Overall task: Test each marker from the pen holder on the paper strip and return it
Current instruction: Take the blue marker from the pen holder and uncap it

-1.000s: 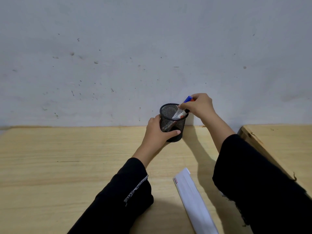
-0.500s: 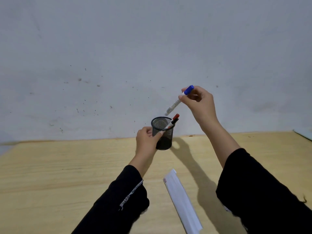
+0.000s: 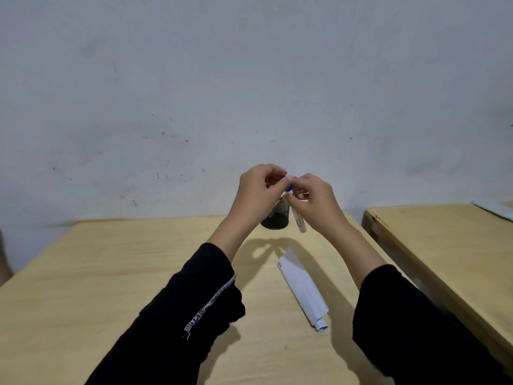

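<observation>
Both hands meet in the air above the far middle of the wooden table (image 3: 111, 273). My right hand (image 3: 313, 201) holds the white barrel of a blue-capped marker (image 3: 298, 218), which hangs down below the fingers. My left hand (image 3: 258, 195) pinches the marker's blue cap at the top. The black mesh pen holder (image 3: 276, 219) stands on the table behind the hands, mostly hidden by my left hand. A white paper strip (image 3: 301, 287) lies on the table nearer me, partly rolled at its near end, with small marks at its far end.
A second wooden table (image 3: 444, 245) stands to the right across a narrow gap, with a pale flat object (image 3: 494, 208) at its far edge. A scuffed grey wall rises just behind the tables.
My right hand lifted the blue-capped marker out of the holder and brought it to the middle. My left hand let go of the holder and rose to grip the cap.
</observation>
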The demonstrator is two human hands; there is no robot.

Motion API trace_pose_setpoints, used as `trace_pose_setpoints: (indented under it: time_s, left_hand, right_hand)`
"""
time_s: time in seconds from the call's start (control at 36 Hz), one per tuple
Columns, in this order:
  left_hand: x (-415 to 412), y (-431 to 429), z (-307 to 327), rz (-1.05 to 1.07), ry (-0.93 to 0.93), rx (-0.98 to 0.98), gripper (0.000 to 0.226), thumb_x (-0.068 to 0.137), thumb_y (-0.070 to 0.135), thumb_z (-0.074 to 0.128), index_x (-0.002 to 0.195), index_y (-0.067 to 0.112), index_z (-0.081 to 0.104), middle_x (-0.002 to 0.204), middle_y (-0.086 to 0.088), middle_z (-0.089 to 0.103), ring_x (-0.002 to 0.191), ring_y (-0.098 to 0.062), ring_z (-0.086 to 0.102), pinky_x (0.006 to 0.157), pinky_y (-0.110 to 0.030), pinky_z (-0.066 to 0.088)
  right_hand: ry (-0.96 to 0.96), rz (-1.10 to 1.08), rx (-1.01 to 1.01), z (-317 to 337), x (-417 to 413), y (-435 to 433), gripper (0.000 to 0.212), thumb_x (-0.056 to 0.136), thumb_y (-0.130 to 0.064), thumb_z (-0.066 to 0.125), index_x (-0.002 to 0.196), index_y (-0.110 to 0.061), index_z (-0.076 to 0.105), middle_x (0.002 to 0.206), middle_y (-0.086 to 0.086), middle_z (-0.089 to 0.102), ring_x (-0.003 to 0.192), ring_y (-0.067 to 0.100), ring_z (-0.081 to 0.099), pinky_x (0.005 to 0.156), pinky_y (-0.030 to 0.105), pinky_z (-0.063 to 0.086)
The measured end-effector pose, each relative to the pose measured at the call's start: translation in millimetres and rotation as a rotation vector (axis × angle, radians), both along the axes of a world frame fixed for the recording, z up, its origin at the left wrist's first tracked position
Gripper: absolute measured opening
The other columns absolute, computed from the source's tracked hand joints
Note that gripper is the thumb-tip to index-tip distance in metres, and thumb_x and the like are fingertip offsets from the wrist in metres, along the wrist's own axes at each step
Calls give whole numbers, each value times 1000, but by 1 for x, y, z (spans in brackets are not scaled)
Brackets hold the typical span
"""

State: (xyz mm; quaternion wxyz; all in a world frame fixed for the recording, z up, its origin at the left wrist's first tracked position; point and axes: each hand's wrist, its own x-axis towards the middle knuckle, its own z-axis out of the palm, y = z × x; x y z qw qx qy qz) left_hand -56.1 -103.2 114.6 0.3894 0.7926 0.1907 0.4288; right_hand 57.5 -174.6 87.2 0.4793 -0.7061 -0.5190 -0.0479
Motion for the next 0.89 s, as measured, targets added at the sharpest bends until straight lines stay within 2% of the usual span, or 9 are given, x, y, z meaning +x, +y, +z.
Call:
trace_pose_setpoints:
  time_s: [0.06, 0.17, 0.31, 0.42, 0.53, 0.61, 0.72, 0.81, 0.89]
  left_hand:
    - [-5, -1, -5, 24, 18, 16, 17, 83, 18, 67, 95, 7, 69, 90, -4, 69, 79, -10, 63, 72, -12, 49]
    - [-12, -2, -8, 36, 41, 18, 9, 82, 11, 67, 88, 5, 69, 80, -3, 66, 69, -5, 59, 62, -6, 44]
    - [-18, -3, -10, 52, -17, -53, 5, 84, 10, 64, 86, 7, 68, 80, -4, 65, 69, -10, 58, 59, -4, 41]
    - [-27, 6, -14, 65, -123, -178, 4, 85, 13, 65, 87, 14, 68, 85, -3, 67, 78, -12, 63, 68, -7, 46]
    - [-37, 18, -26, -1, -237, -414, 6, 87, 11, 63, 86, 16, 67, 83, 1, 67, 75, -4, 66, 81, -17, 51]
    - [-39, 19, -37, -56, -324, -619, 12, 89, 7, 60, 99, 3, 66, 86, -2, 66, 70, -1, 66, 76, -11, 53]
    - [-36, 12, -47, -143, -362, -777, 8, 90, 6, 58, 90, 8, 66, 82, 1, 66, 71, -3, 64, 70, -9, 52]
    - [-29, 3, -51, -220, -356, -807, 8, 91, 6, 57, 88, 8, 64, 80, 0, 65, 65, -1, 65, 68, -9, 52]
    - [-23, -5, -53, -281, -298, -727, 7, 90, 7, 57, 90, 9, 63, 85, -2, 63, 70, -2, 65, 72, -11, 52]
  right_hand:
    - [-44, 13, -48, -2, -4, -3, 16, 84, -11, 61, 97, -12, 70, 88, 10, 55, 82, 25, 58, 78, 37, 52]
    - [-108, 41, -118, -3, -10, -8, 16, 85, -13, 59, 97, -16, 69, 89, 13, 56, 85, 23, 55, 82, 37, 50]
    - [75, 120, -129, -4, -12, -18, 9, 86, -21, 62, 92, -26, 65, 97, 7, 66, 86, 22, 61, 75, 32, 48]
    - [179, 223, -178, -2, -5, -30, 13, 88, -21, 61, 94, -32, 64, 98, 0, 70, 78, 17, 66, 73, 32, 48]
    - [265, 309, -160, -3, 3, -41, 20, 85, -14, 66, 102, -23, 69, 97, 3, 72, 67, 9, 66, 66, 20, 49]
    - [406, 352, -23, -4, 6, -48, 24, 81, -4, 68, 103, -10, 71, 85, 1, 72, 64, 9, 67, 63, 18, 51]
    - [759, 385, 262, -10, -1, -49, 12, 81, 1, 64, 90, -5, 69, 69, -4, 71, 66, 8, 66, 64, 15, 51]
    - [1071, 417, 422, -16, -10, -44, 8, 86, -1, 59, 87, -6, 65, 66, -5, 69, 64, 5, 65, 63, 11, 52]
    - [1100, 429, 402, -23, -19, -39, 6, 87, -2, 59, 88, -7, 64, 69, -3, 69, 64, 7, 66, 64, 12, 53]
